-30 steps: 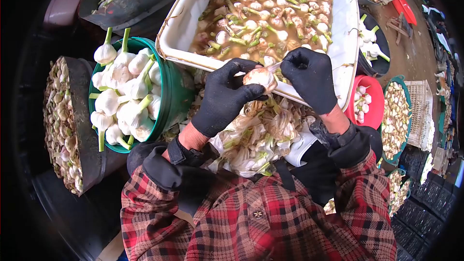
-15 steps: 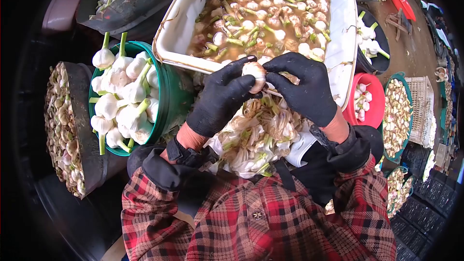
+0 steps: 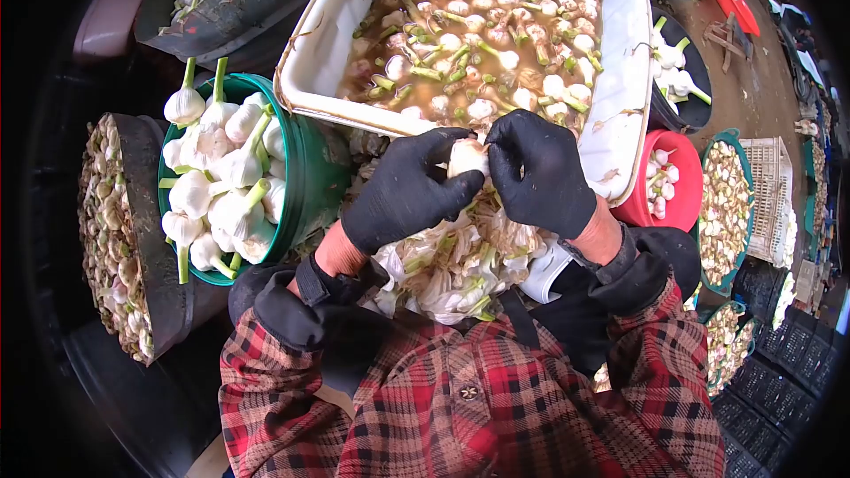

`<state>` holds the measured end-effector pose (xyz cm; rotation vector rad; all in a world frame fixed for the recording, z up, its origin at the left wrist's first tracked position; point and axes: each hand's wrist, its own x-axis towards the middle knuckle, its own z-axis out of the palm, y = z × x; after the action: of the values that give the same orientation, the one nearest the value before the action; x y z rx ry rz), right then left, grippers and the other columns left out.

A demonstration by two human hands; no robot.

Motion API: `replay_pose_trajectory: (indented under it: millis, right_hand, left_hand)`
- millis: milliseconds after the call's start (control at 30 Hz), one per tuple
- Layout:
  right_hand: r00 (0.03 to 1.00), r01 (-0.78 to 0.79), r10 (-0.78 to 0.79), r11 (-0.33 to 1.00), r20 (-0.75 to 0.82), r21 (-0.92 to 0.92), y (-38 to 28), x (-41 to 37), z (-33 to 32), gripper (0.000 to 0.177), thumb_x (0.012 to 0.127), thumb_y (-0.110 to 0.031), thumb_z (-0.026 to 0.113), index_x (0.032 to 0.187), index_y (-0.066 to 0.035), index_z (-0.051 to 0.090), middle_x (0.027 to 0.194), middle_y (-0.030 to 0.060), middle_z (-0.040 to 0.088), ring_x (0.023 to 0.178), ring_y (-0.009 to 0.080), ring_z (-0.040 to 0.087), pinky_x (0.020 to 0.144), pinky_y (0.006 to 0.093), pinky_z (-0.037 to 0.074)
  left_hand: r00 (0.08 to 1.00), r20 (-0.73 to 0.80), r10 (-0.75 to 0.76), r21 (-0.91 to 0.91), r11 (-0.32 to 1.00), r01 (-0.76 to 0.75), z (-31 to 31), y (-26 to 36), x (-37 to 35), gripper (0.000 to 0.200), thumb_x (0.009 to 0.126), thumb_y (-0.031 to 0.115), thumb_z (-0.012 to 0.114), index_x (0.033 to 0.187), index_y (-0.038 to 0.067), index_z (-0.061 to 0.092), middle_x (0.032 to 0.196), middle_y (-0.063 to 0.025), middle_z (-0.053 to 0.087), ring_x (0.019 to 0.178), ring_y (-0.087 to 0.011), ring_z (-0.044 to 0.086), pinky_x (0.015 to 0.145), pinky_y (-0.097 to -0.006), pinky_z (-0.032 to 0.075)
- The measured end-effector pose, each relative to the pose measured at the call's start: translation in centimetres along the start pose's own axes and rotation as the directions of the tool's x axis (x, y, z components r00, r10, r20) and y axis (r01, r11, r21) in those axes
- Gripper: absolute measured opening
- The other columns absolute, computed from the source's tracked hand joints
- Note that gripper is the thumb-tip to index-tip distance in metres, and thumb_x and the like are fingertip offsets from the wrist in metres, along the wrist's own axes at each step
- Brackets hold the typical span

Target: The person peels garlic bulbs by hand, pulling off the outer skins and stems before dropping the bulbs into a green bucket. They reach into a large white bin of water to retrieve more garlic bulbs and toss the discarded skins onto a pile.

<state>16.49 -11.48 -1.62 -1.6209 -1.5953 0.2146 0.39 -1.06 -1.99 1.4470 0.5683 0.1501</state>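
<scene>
Both my hands wear black gloves and meet over my lap. My left hand [image 3: 409, 192] grips a pale garlic bulb [image 3: 467, 158] from the left. My right hand [image 3: 537, 170] pinches the same bulb from the right, fingers curled onto its skin. Under the hands lies a heap of peeled garlic skins and stems [image 3: 456, 261]. Just beyond the hands is a white tub [image 3: 620, 97] of brown water with several garlic bulbs and green stems soaking in it.
A green bucket [image 3: 314, 168] of clean white garlic stands at the left. A dark tray of trimmings [image 3: 111, 221] lies further left. At the right are a red bowl [image 3: 677, 190], a black bowl [image 3: 695, 80] and more baskets of garlic [image 3: 726, 204].
Both hands have drawn closer together and slightly toward me. The right hand has slid down onto the bulb, which is now mostly covered by fingers.
</scene>
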Motion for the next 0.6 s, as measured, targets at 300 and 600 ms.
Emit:
replay_pose_trajectory:
  millis: [300,600]
  right_hand:
    - [0.923,-0.383,0.354,0.827,0.149,0.411,0.8,0.1,-0.3,0.014,0.079,-0.005,0.069,0.089,0.001,0.061,0.073,0.0126,0.061,0.063,0.0203,0.061,0.060,0.0315,0.047]
    - [0.999,-0.047,0.048,0.995,-0.011,0.091,0.4,-0.3,0.7,0.011,0.080,-0.003,0.066,0.086,0.000,0.057,0.073,0.0149,0.057,0.068,0.0314,0.061,0.061,0.0370,0.046]
  left_hand:
    - [0.980,-0.046,0.196,0.034,0.980,-0.195,-0.2,-0.5,0.3,0.051,0.081,0.016,0.068,0.125,-0.005,0.053,0.090,-0.0094,0.067,0.075,-0.0108,0.062,0.066,-0.0282,0.053]
    - [0.999,-0.038,-0.039,-0.135,0.990,0.034,0.3,-0.9,0.4,0.052,0.087,0.018,0.067,0.132,-0.002,0.049,0.083,-0.0044,0.064,0.066,-0.0067,0.057,0.054,-0.0250,0.047]
